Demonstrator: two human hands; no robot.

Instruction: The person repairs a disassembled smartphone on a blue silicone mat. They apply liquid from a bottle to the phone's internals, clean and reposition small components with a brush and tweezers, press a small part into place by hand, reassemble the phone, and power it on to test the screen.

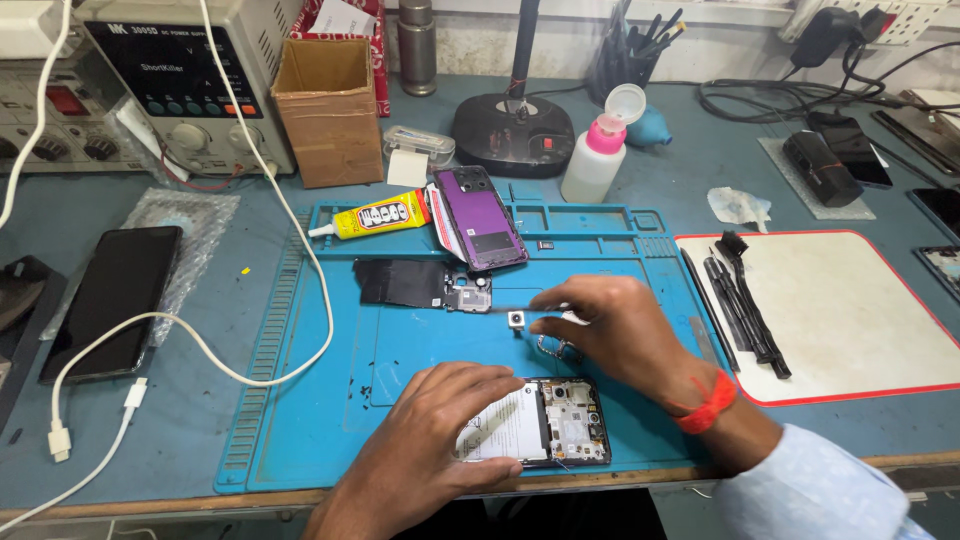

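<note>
The left hand [430,430] lies flat over the opened phone [545,425], fingers spread and pressing its battery side down; its grip is open, resting on the phone rather than closed around it. The phone sits near the front edge of the blue repair mat [320,420], with its bare circuit board showing to the right of the fingers. The right hand [620,335] is just above it, its grip pinched shut on thin tweezers [520,309] that point left. The tweezer tips reach toward a small camera module [516,320] lying on the mat, just right of a removed black cover plate [420,284].

A purple back cover [480,217] and a yellow glue tube [375,216] lie along the mat's far edge. To the right, black pry tools [745,300] rest on the left edge of a white pad with a red border [860,320]. A white charging cable [230,340] loops over the mat's left side, beside a dark phone [112,300] on the bench [200,440]. The middle left of the mat is open.
</note>
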